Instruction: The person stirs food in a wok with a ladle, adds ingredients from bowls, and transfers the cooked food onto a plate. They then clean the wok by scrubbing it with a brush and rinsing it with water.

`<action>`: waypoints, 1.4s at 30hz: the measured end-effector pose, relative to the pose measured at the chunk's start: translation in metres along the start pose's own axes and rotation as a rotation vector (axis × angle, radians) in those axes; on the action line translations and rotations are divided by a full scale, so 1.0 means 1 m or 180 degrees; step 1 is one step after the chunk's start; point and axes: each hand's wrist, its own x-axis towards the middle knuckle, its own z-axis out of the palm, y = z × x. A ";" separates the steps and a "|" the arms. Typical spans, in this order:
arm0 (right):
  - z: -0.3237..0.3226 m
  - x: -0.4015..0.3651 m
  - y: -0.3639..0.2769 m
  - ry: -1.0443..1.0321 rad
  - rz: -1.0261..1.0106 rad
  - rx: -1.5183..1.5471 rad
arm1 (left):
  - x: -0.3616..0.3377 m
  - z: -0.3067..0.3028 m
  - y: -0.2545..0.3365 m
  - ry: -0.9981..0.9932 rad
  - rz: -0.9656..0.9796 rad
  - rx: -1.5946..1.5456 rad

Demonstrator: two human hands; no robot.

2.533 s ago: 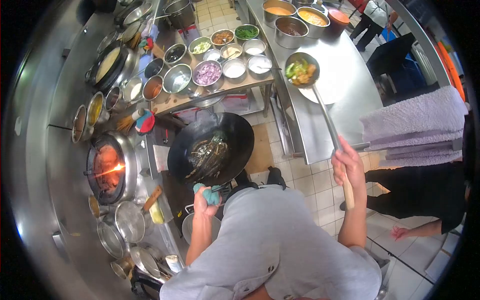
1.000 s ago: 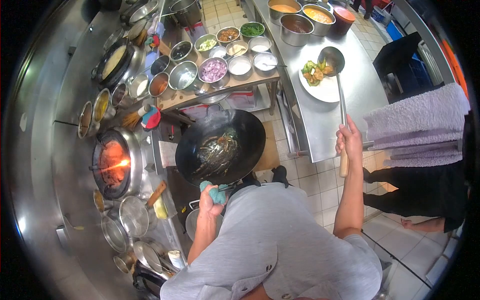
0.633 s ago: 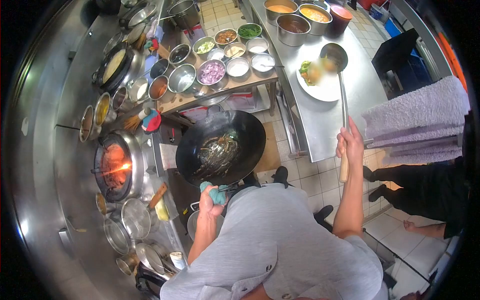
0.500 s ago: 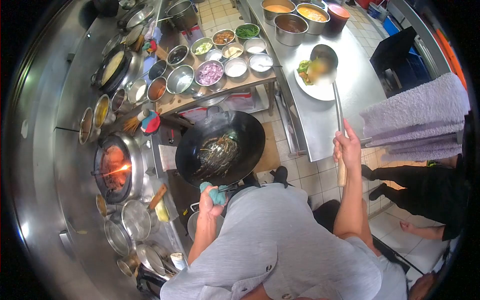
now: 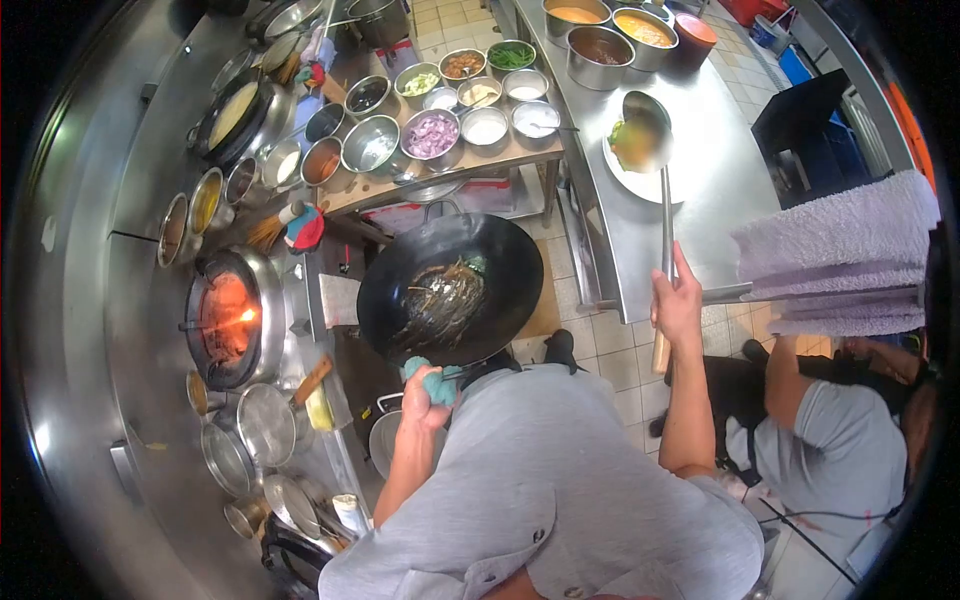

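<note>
My left hand [image 5: 425,398] is closed around a folded green cloth [image 5: 432,384] on the near handle of a black wok [image 5: 515,255]. The wok is off the burner, in front of my body, with oily brown residue in its bottom. In my right hand [image 5: 678,308] is the long handle of a ladle [image 5: 667,215], its index finger stretched along it. The ladle's bowl hangs over a white plate [image 5: 655,188] on the steel table. Food with green and orange-brown pieces [image 5: 630,145] is on the plate, partly blurred and covered by the ladle.
A lit burner [image 5: 230,310] glows at left. Bowls of ingredients, including chopped purple onion [image 5: 432,134], crowd the wooden shelf [image 5: 340,195]. Pots [image 5: 600,58] stand on the steel table [image 5: 705,130]. Towels [image 5: 830,240] hang at right; a co-worker [image 5: 830,440] is close behind them.
The wok has shifted slightly right and up in view, still in my left hand. The ladle remains over the plate, its handle more upright. The co-worker at right has come further into view.
</note>
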 end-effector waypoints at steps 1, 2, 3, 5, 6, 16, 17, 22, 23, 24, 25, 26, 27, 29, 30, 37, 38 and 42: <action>0.000 0.001 0.003 0.0000 -0.0026 0.0030 | 0.001 -0.001 -0.001 0.0009 0.0042 0.0019; -0.001 0.004 0.010 0.0005 -0.0053 0.0061 | 0.002 -0.003 -0.002 0.0024 0.0003 0.0013; -0.001 0.006 0.014 0.0009 -0.0078 0.0092 | 0.004 -0.005 -0.002 0.0038 -0.0037 0.0005; 0.002 0.010 0.019 0.0036 -0.0120 0.0142 | 0.005 -0.008 -0.002 0.0020 -0.0073 -0.0019; 0.003 0.011 0.020 0.0052 -0.0140 0.0169 | 0.004 -0.007 -0.002 -0.0011 -0.0071 -0.0034; 0.009 0.009 0.019 0.0132 -0.0123 0.0337 | -0.007 0.009 -0.002 0.0329 0.0115 -0.0162; 0.006 0.006 0.018 0.0084 -0.0110 0.0497 | -0.006 0.006 -0.004 0.0247 0.0165 -0.0194; 0.006 -0.034 -0.001 -0.0511 0.0251 0.1372 | -0.010 -0.009 -0.008 -0.0055 0.0315 0.0005; 0.009 -0.042 -0.003 -0.0735 0.0359 0.1363 | -0.014 -0.005 -0.008 0.0065 0.0330 0.0023; 0.013 -0.049 -0.004 -0.0946 0.0463 0.1354 | -0.019 0.001 -0.007 0.0176 0.0339 0.0047; 0.018 -0.052 -0.005 -0.1147 0.0569 0.1345 | -0.022 0.007 -0.006 0.0283 0.0340 0.0076; 0.026 -0.051 -0.007 -0.1338 0.0668 0.1094 | -0.023 0.011 -0.005 0.0331 0.0382 0.0085; 0.034 -0.049 -0.007 -0.1517 0.0764 0.0843 | -0.025 0.014 -0.004 0.0375 0.0417 0.0100; 0.056 -0.043 -0.007 -0.1887 0.0969 0.0414 | -0.026 0.014 -0.007 0.0415 0.0487 0.0151; 0.071 -0.039 -0.006 -0.1978 0.0917 0.0124 | -0.027 0.014 -0.007 0.0388 0.0535 0.0158; 0.143 -0.029 0.028 -0.2432 0.1061 -0.0394 | -0.012 0.020 -0.020 0.0531 0.0692 0.0141; 0.145 -0.031 0.031 -0.2593 0.1259 -0.0198 | -0.007 0.019 -0.022 0.0540 0.0707 0.0200; 0.142 -0.047 0.032 -0.3248 0.1967 0.0538 | 0.026 0.010 -0.030 0.0610 0.0696 0.0276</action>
